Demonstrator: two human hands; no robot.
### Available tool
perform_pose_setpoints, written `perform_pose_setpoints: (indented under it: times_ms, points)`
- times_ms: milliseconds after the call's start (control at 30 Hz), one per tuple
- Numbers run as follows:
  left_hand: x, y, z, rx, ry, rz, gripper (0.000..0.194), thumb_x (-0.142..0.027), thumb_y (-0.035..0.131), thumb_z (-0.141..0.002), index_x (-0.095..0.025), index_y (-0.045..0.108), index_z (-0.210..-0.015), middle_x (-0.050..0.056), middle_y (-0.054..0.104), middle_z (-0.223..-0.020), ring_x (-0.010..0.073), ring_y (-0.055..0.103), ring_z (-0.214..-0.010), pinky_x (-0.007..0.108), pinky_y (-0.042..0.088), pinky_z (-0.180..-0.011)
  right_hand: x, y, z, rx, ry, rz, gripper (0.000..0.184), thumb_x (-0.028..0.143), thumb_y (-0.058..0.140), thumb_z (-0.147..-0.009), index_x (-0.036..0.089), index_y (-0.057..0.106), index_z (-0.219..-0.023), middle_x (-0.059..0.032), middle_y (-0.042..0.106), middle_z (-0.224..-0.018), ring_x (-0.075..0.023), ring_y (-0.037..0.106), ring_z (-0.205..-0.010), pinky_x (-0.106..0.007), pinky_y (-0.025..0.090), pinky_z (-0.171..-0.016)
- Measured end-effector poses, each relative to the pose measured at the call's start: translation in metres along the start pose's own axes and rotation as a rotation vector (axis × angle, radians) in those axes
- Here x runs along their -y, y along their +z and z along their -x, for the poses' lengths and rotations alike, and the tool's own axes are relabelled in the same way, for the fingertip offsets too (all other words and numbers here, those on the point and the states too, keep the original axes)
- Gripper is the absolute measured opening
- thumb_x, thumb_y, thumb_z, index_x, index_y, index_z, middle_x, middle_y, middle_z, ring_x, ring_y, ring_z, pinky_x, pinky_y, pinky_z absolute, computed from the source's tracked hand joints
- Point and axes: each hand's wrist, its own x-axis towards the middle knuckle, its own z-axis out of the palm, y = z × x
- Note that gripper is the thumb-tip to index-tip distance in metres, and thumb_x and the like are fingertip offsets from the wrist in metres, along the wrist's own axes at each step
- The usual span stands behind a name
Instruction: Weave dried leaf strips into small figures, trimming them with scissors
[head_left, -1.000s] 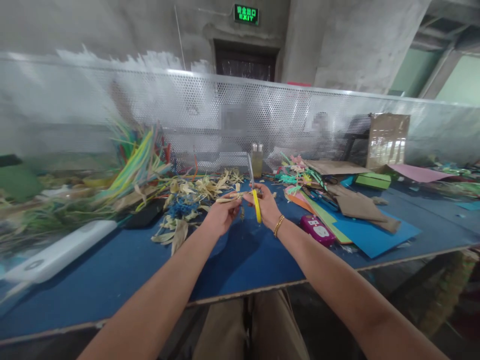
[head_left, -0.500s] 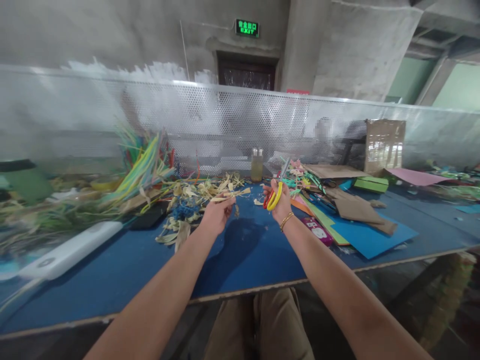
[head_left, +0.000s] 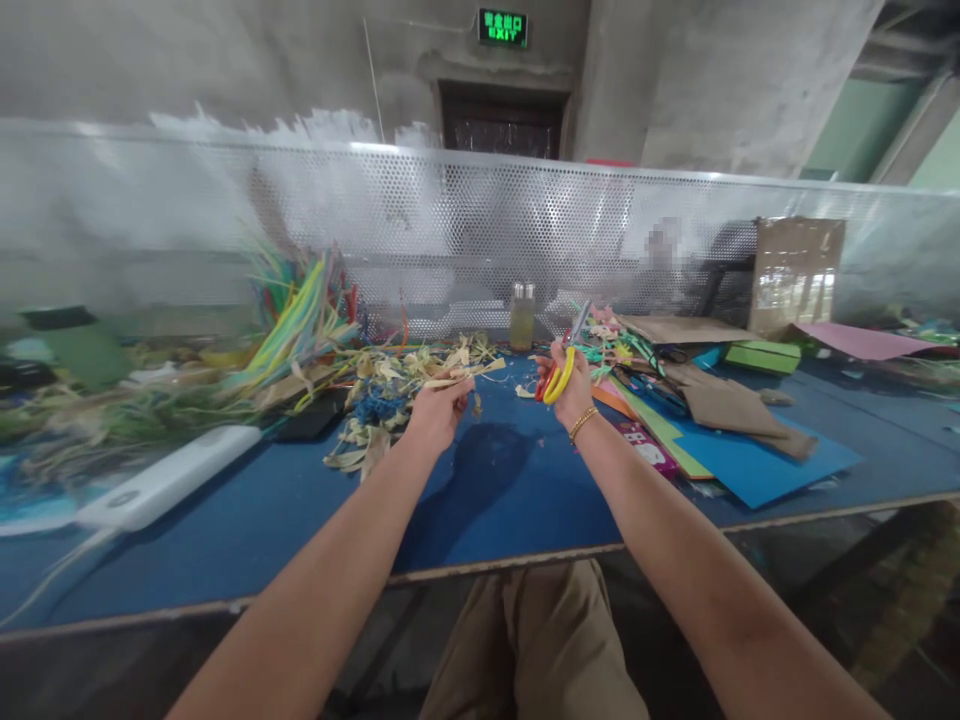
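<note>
My left hand (head_left: 436, 412) is closed, thumb and fingers pinching a pale dried husk strip (head_left: 484, 371) whose tip points right. Beside and behind it lies a loose heap of dried husks (head_left: 409, 372), with a tangle of blue fibre (head_left: 377, 405) among them. My right hand (head_left: 576, 392), with a gold bracelet at the wrist, is closed around scissors (head_left: 559, 382) with yellow and red handles. Their blades point up and away, above the table. A gap separates the two hands, and a small pale scrap (head_left: 524, 391) lies between them.
On the left are a white power strip (head_left: 172, 478), a dark flat object (head_left: 311, 422) and a bundle of coloured strips (head_left: 296, 325). A jar (head_left: 522, 318) stands behind the hands. Blue paper (head_left: 765, 470), cardboard (head_left: 739, 408) and a purple packet (head_left: 646, 446) lie right. A perforated metal screen (head_left: 450, 235) rises behind.
The view has shifted slightly, so the table and its things sit a little further right and higher. Both hands keep their holds, with almost no movement relative to the table.
</note>
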Motion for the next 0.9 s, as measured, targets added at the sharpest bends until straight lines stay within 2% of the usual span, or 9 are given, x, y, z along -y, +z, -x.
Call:
perform_pose_setpoints:
  times_ms: [200, 533, 767, 900]
  points:
    - [0.005, -0.002, -0.006, 0.006, 0.019, -0.015, 0.039, -0.004, 0.079, -0.046, -0.016, 0.063, -0.079, -0.003, 0.062, -0.066, 0.0064, 0.058, -0.057, 0.015, 0.043, -0.05, 0.0, 0.001, 0.001, 0.01, 0.012, 0.007, 0.043, 0.042, 0.075, -0.061, 0.023, 0.047, -0.088, 0.0046, 0.063, -0.063, -0.0097, 0.059, -0.05, -0.017, 0.045, -0.04]
    - [0.003, -0.001, -0.004, 0.033, 0.02, -0.049, 0.045, -0.008, 0.081, -0.042, -0.016, 0.063, -0.082, -0.004, 0.061, -0.067, 0.0061, 0.057, -0.056, 0.016, 0.043, -0.052, -0.009, -0.002, 0.009, 0.113, 0.043, 0.169, 0.049, 0.041, 0.077, -0.058, 0.022, 0.052, -0.096, 0.0032, 0.063, -0.067, -0.0091, 0.059, -0.053, -0.017, 0.044, -0.044]
    - [0.003, 0.004, 0.0, 0.122, 0.032, -0.1, 0.044, -0.012, 0.082, -0.044, -0.017, 0.064, -0.083, -0.003, 0.062, -0.07, 0.0069, 0.056, -0.059, 0.019, 0.042, -0.054, -0.006, 0.003, 0.016, 0.287, 0.053, 0.265, 0.053, 0.036, 0.078, -0.054, 0.024, 0.053, -0.099, 0.0044, 0.061, -0.071, -0.0097, 0.06, -0.061, -0.02, 0.047, -0.054]
    - [0.004, 0.008, 0.004, 0.185, -0.005, -0.125, 0.042, -0.011, 0.082, -0.045, -0.017, 0.064, -0.082, -0.003, 0.062, -0.071, 0.0072, 0.056, -0.06, 0.019, 0.041, -0.054, -0.01, 0.005, 0.021, 0.305, 0.056, 0.304, 0.054, 0.033, 0.078, -0.054, 0.024, 0.051, -0.1, 0.006, 0.058, -0.067, -0.0085, 0.056, -0.057, -0.021, 0.047, -0.056]
